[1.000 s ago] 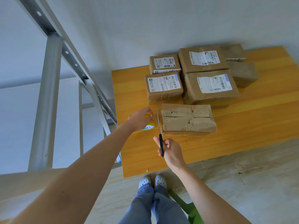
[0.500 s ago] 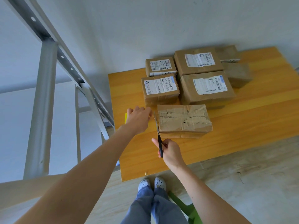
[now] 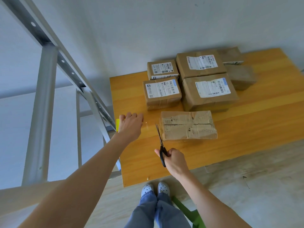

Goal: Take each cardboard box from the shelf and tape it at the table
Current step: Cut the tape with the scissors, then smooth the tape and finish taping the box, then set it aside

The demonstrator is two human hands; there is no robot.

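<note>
- Right hand [image 3: 174, 159] grips black scissors [image 3: 162, 153], blades pointing away.
- Left hand [image 3: 130, 125] curls over a yellow tape roll [image 3: 118, 127], left of the blades.
- A worn cardboard box [image 3: 188, 125] lies on the table [image 3: 246, 129], just right of the blades.
- Labelled boxes [image 3: 209, 91] sit beyond it.

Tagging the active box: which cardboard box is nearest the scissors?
The front box with the torn, corrugated top; the scissors in the right hand point at its left end. The labelled boxes sit behind it. Left hand grips the tape roll.
</note>
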